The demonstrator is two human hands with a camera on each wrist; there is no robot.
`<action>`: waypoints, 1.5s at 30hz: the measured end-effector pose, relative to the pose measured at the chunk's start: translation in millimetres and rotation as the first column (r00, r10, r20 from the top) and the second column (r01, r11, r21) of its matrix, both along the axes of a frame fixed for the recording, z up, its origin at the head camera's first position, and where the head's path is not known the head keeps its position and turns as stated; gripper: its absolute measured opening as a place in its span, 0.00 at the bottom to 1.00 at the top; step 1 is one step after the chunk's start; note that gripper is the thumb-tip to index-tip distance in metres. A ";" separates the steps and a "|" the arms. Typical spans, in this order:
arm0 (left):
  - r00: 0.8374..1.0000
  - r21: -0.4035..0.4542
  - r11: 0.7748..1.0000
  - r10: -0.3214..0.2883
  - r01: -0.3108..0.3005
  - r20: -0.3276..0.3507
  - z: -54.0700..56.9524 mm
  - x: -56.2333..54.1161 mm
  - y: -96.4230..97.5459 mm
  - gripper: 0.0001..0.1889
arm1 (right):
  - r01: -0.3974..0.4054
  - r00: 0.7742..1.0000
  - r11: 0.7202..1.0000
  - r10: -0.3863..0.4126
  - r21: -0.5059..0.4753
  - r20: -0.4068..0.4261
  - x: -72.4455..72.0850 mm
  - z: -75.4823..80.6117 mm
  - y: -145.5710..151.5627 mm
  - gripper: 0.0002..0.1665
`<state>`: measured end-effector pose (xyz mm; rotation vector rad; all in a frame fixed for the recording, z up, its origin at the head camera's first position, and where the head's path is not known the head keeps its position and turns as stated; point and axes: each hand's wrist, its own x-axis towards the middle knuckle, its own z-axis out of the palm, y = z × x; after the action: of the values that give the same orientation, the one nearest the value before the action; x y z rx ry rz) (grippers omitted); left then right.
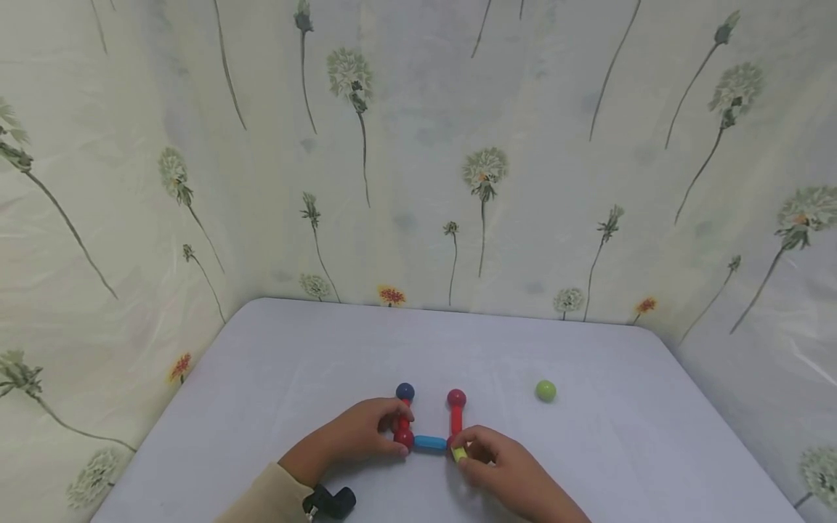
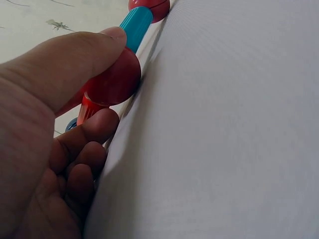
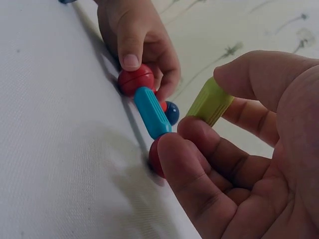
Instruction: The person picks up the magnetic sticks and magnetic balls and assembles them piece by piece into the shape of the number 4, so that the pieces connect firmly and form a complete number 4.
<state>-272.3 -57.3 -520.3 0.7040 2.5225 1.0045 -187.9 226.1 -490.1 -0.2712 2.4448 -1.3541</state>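
Note:
A U-shaped build of balls and ribbed sticks lies on the table. Its blue stick joins two red balls, and a red stick reaches away from each, ending in a dark blue ball on the left and a red ball on the right. My left hand grips the left corner red ball between thumb and fingers. Beside the right corner ball, partly hidden by fingers, my right hand pinches a yellow-green stick between thumb and finger. In the right wrist view this stick is tilted.
A light green ball sits alone on the white table, right of the build. Behind the table and at both sides hangs a curtain with dandelion prints. A black band is on the left wrist.

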 end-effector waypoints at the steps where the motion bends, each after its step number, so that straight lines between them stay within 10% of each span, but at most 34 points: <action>1: 1.000 -0.001 1.000 -0.001 0.001 -0.001 0.1 0.1 0.0 0.23 | 0.000 1.000 1.000 0.000 -0.007 0.005 -0.2 -0.8 0.1 0.17; 28: 1.000 0.004 1.000 0.005 -0.005 -0.008 -5.7 -1.1 1.6 0.22 | -0.054 0.998 0.998 0.054 0.023 0.029 0.6 -0.6 4.9 0.18; 32: 1.000 0.008 1.000 0.007 -0.007 -0.006 -4.4 -0.5 1.2 0.23 | 0.044 0.999 0.998 -0.045 0.049 0.025 -2.6 4.4 10.1 0.25; 38: 1.000 0.008 1.000 0.009 -0.009 -0.005 -3.2 -0.4 0.3 0.23 | 0.429 0.899 0.887 -0.399 0.172 -0.182 -16.4 3.3 29.4 0.20; 45: 1.000 0.022 1.000 0.006 -0.006 0.001 -1.9 0.5 0.3 0.23 | 0.560 0.822 0.809 -0.514 0.178 -0.246 -27.0 -6.9 55.9 0.35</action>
<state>-271.9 -57.0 -522.1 0.7019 2.5177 1.0366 -215.0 281.9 -497.0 0.4180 2.9570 -1.2417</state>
